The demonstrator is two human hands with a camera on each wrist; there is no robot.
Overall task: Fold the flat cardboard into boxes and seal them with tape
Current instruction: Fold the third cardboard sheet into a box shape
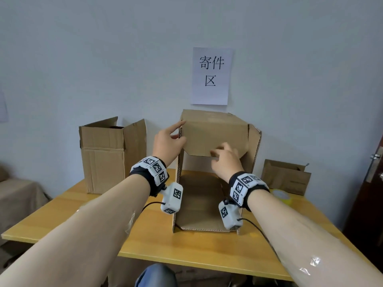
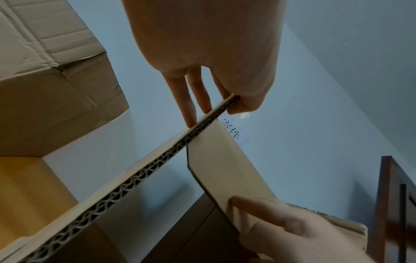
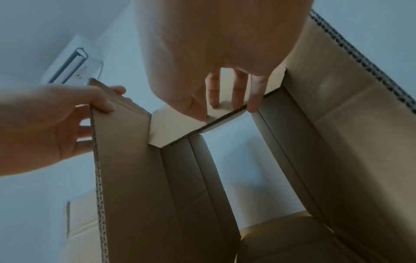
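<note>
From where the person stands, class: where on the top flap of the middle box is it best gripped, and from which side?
Grip the top flap at its free lower edge, coming from the front, the open side. That edge hangs clear, so fingers can pinch it, as the right hand does, while the left hand holds the box's upper left corner.

Bare forearms, no sleeves. Behind left hand: black wristband carrying white blocks printed with black-and-white square markers; white camera pod hanging below wrist, thin black cable trailing. Behind right hand: identical set.
</note>
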